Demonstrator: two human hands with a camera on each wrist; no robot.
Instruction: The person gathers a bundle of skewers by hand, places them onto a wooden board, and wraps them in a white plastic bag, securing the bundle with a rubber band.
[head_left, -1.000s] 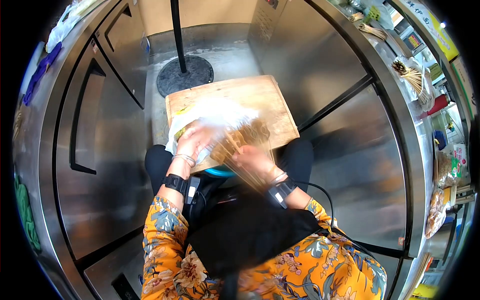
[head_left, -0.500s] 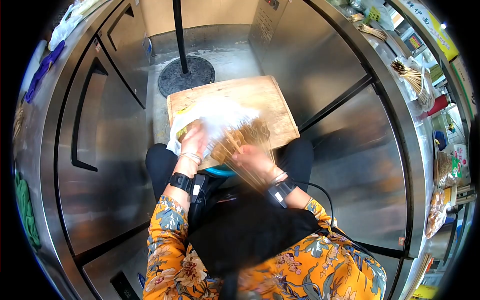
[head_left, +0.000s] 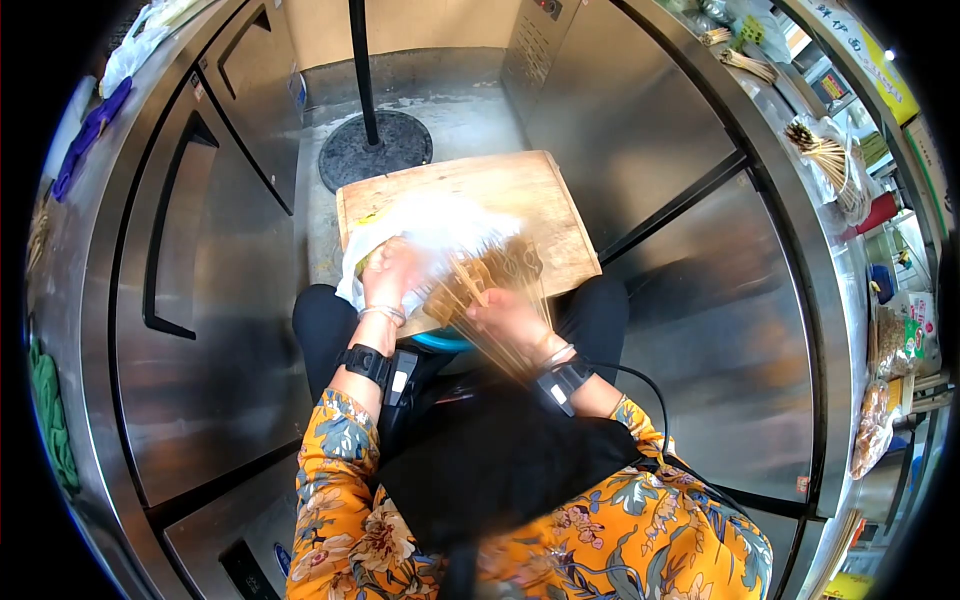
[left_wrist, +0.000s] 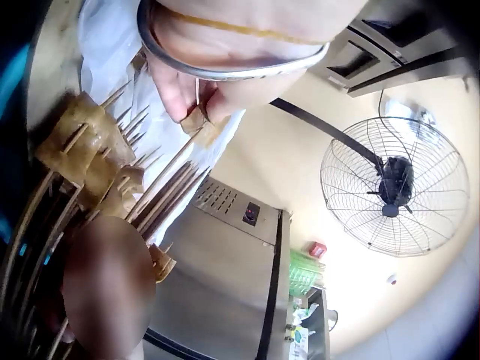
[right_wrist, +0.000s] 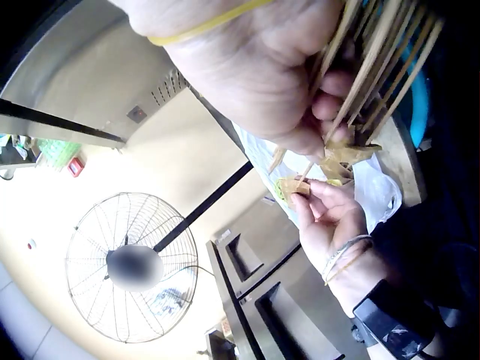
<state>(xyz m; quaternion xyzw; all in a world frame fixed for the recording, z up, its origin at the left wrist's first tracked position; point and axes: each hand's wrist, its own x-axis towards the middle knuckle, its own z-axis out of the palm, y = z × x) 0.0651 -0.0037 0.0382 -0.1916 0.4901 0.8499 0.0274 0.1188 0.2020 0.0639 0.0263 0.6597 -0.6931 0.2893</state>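
Note:
My right hand (head_left: 507, 312) grips a fanned bundle of bamboo skewers (head_left: 492, 350), their pointed ends toward the board. Folded brown sheet pieces, like tofu skin (left_wrist: 86, 146), are threaded near the tips of several skewers. Between thumb and fingers, my left hand (right_wrist: 334, 217) pinches another small brown piece (right_wrist: 292, 189), right at the tip of one skewer. Under the left hand, a white plastic bag (head_left: 445, 220) lies spread on a wooden board (head_left: 535, 185). In the head view the left fingers are blurred.
The board lies over the knees, with a blue rim (head_left: 440, 342) below its near edge. A black fan base (head_left: 375, 152) stands beyond it. Steel cabinets (head_left: 710, 280) flank both sides. More skewers (head_left: 825, 155) lie on the right counter.
The left hand went over the left part of the bag half a second ago, where a brown piece showed; now it is at a skewer tip with a piece. The right hand has stayed put.

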